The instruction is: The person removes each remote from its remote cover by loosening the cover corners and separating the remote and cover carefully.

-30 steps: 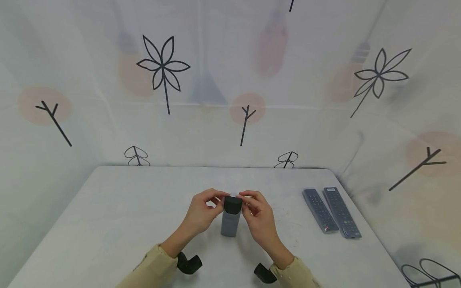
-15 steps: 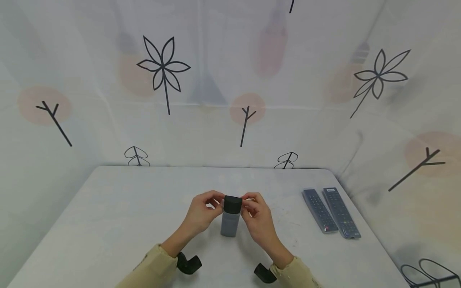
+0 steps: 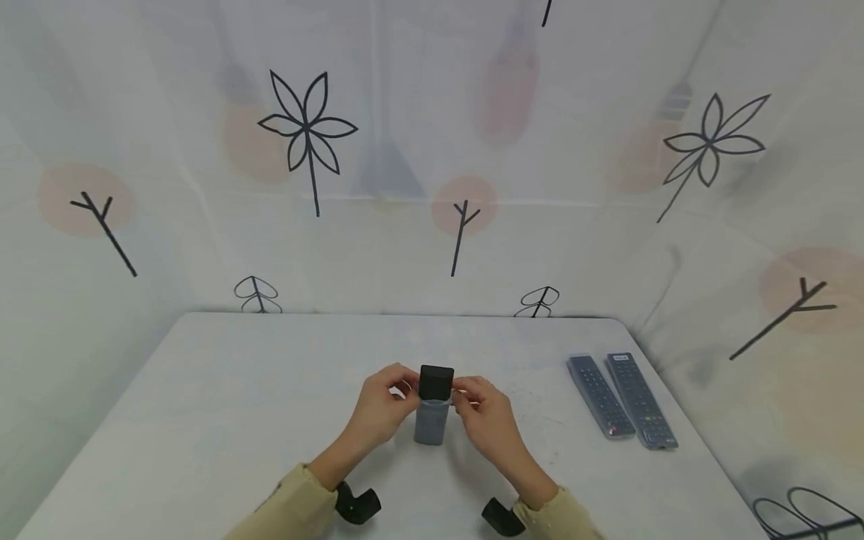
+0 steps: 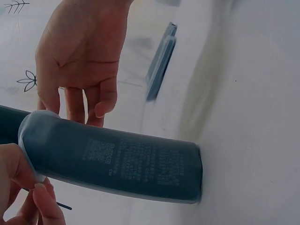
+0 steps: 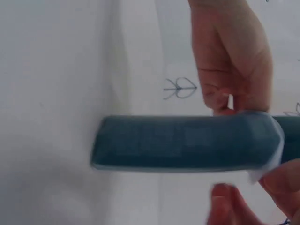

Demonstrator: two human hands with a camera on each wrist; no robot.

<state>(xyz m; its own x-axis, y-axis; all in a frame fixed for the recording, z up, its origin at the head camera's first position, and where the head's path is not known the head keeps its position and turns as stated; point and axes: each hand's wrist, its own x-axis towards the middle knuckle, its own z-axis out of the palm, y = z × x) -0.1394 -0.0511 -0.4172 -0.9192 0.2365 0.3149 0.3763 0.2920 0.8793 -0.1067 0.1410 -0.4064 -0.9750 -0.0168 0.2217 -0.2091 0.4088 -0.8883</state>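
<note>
A dark remote control (image 3: pixel 436 382) stands upright on the table at the centre of the head view, its black end poking out of a translucent sleeve (image 3: pixel 430 424). Printed text and a square code show through on its face (image 4: pixel 131 157) in the left wrist view. My left hand (image 3: pixel 383 403) pinches the sleeve's pale bunched rim from the left side. On the opposite side, my right hand (image 3: pixel 487 416) pinches the same rim (image 5: pixel 269 164) with thumb and fingers. The lower end of the remote rests close on the table.
Two covered remote controls, one (image 3: pixel 602 396) beside the other (image 3: pixel 641 400), lie near the right edge of the white table (image 3: pixel 256 375). A patterned cloth (image 3: pixel 378 247) hangs behind and at both sides. Black wrist pieces (image 3: pixel 358 505) sit by the sleeve cuffs.
Both hands have slid downward along the remote control with the sleeve's rim, the right more clearly. More of the black end shows above the fingers. The two other remotes stay put.
</note>
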